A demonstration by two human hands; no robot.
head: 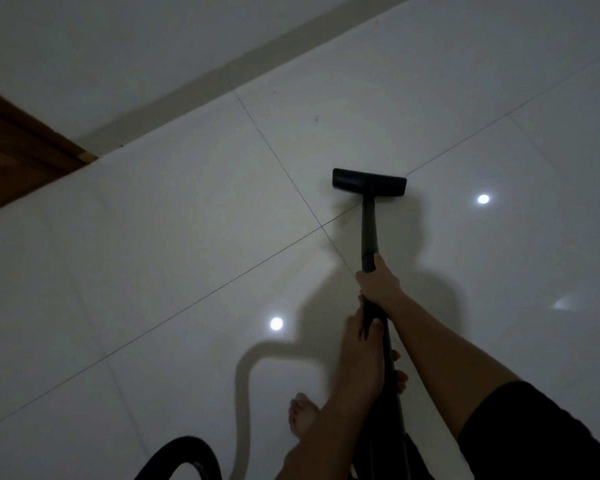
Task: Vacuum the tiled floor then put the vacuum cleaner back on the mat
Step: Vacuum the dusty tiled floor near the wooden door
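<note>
- Glossy pale floor tiles point(187, 202) with thin dark grout lines fill most of the head view, and two round ceiling-light reflections point(276, 323) shine on them.
- On those tiles sits the black vacuum floor nozzle point(369, 182), flat on the surface just past a crossing of grout lines, its long edge running left to right.
- From the nozzle's middle a dark rigid wand point(368, 230) slopes back toward the person.
- The right hand point(378, 284) holds the wand at the upper grip, fingers wrapped shut around it, its forearm reaching in from the lower right out of a dark sleeve point(541, 431).
- The left hand point(361, 344) grips the wand lower down, nearer the body, thumb and fingers closed on either side of the tube.
- A loop of black hose point(184, 452) curves up at the bottom edge, left of the arms; the vacuum body is out of view.
- A bare foot point(302, 414) stands on the tile between the hose and the left forearm.
- Shadows of the arms and hose fall across the tiles beside the wand.
- A beige skirting strip point(222, 74) runs diagonally under a pale wall point(118, 46) at the top.
- A brown wooden door or frame point(18, 150) meets the floor at the left edge.
</note>
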